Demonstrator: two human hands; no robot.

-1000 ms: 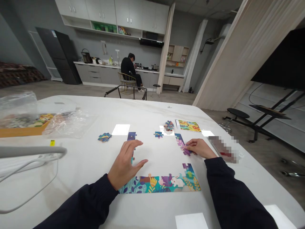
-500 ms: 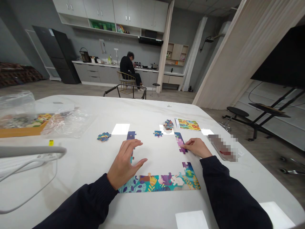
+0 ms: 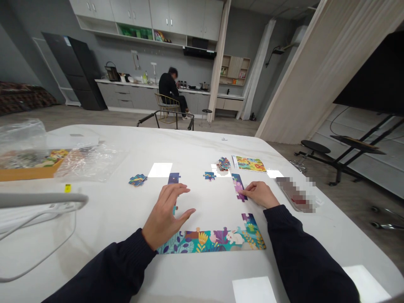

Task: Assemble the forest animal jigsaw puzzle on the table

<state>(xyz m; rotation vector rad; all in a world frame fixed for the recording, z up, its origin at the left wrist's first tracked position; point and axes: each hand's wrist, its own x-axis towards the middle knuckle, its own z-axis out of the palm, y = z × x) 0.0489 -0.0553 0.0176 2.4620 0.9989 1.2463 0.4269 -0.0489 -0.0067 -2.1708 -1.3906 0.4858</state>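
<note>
Below lies a floral jigsaw edge [image 3: 210, 243]; left hand [image 3: 166, 216] open, right [image 3: 259, 195] touching purple piece [image 3: 238, 187].

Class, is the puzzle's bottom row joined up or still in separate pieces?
Joined: the jigsaw puzzle's bottom row lies as one continuous strip on the white table, its flowers and white rabbit running unbroken across the pieces.

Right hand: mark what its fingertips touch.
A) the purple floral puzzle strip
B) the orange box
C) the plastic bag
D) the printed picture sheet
A: the right hand reaches the purple floral puzzle strip with its fingertips, at the strip's right edge.
</note>
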